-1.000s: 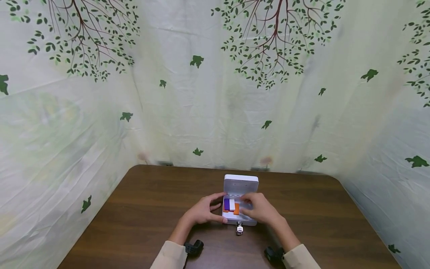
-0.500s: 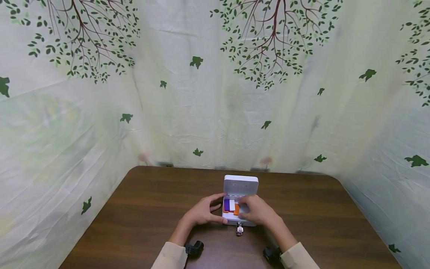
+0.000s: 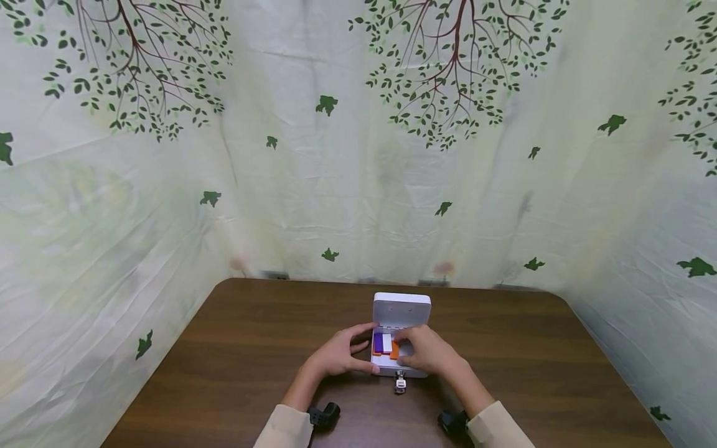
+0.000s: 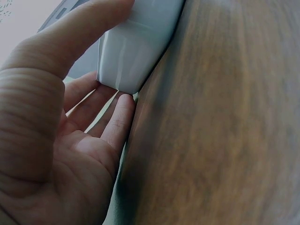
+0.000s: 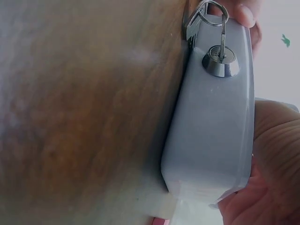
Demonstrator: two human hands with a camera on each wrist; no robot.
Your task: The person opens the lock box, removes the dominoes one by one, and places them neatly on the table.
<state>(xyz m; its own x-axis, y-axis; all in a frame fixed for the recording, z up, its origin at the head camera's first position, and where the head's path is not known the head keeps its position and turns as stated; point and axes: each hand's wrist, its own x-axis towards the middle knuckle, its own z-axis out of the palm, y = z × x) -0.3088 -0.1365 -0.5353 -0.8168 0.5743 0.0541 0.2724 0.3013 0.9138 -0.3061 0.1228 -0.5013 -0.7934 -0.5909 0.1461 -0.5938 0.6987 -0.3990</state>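
A white lockbox (image 3: 414, 373) lies on the table with its lid (image 3: 401, 307) raised. Keys (image 5: 222, 35) hang from the lock (image 5: 221, 62) in its front wall. Inside, to the left, are a purple block (image 3: 378, 342), a white block (image 3: 387, 343) and orange blocks (image 3: 394, 353). My left hand (image 3: 335, 353) holds the box by its left side, thumb on the front wall and fingertips at the far side. My right hand (image 3: 430, 350) reaches in from the right, index finger and thumb at the orange block's two ends; I cannot tell whether they pinch it.
The brown wooden table (image 3: 269, 336) stretches out around the box. A leaf-printed curtain (image 3: 358, 186) hangs behind and on both sides. A small red object (image 5: 160, 221) shows beyond the box in the right wrist view. Black wrist cameras (image 3: 325, 415) sit on both wrists.
My right hand has shifted slightly left inside the box, its index finger now closer to the white and orange blocks. The left hand stays in place on the box.
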